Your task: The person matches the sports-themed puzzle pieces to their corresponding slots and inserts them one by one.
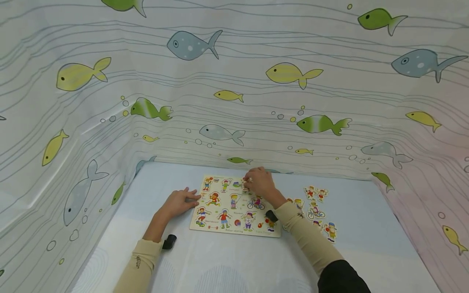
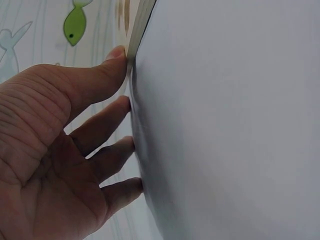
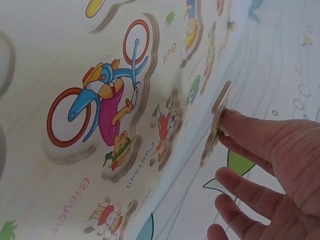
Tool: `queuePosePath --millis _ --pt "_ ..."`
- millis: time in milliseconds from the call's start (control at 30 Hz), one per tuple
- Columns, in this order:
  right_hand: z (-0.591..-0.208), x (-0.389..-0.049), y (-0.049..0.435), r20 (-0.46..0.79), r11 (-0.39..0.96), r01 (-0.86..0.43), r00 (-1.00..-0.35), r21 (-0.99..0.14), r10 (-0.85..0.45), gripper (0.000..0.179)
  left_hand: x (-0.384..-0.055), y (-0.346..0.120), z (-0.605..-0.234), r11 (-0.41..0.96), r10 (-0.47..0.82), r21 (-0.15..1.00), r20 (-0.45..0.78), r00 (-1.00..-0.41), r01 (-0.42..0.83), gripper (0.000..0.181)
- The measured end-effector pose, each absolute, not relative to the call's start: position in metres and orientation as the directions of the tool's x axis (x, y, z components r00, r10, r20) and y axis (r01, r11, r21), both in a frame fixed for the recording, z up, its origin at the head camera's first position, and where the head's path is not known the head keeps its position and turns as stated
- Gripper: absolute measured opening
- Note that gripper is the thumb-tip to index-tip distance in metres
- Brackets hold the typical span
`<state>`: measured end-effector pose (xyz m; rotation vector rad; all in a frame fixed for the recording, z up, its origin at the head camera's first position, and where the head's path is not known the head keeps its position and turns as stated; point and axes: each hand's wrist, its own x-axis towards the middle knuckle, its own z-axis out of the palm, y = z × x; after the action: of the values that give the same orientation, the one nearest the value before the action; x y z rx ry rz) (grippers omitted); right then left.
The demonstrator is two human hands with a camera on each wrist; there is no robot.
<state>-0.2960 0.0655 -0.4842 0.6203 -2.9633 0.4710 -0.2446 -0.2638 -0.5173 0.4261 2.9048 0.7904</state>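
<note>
A wooden puzzle board (image 1: 218,230) with pictures of children at sports lies on the table. My right hand (image 1: 261,182) is over the board's far right part, pinching a small wooden puzzle piece (image 3: 217,122) between thumb and fingers. The piece shows almost edge-on in the right wrist view, so its picture is hidden. Below it on the board is the bicycle picture (image 3: 112,107), beside the printed word "Bicycle". At the board's left edge, my left hand (image 1: 179,202) touches the side with its fingers (image 2: 107,122) spread and nearly straight.
Several loose puzzle pieces (image 1: 316,211) lie on the table (image 1: 366,232) right of the board, some partly behind the right forearm. A wall sheet (image 1: 256,114) printed with fish rises behind and beside the table. Each wrist wears a small black camera (image 1: 169,242).
</note>
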Motion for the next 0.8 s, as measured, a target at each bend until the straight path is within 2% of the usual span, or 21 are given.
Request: queuePosePath --millis 233,800 --pt "-0.483 -0.295 0.059 0.154 0.848 -0.424 -0.906 -0.318 -0.395 0.011 -0.245 -0.264 -0.517 0.825 0.293 0.513 -0.028 -0.956 0.238 0.034" --pt "-0.49 -0.297 0.042 0.139 0.844 -0.439 -0.898 -0.309 -0.417 0.014 -0.242 -0.262 -0.514 0.826 0.294 0.511 -0.028 -0.955 0.239 0.033"
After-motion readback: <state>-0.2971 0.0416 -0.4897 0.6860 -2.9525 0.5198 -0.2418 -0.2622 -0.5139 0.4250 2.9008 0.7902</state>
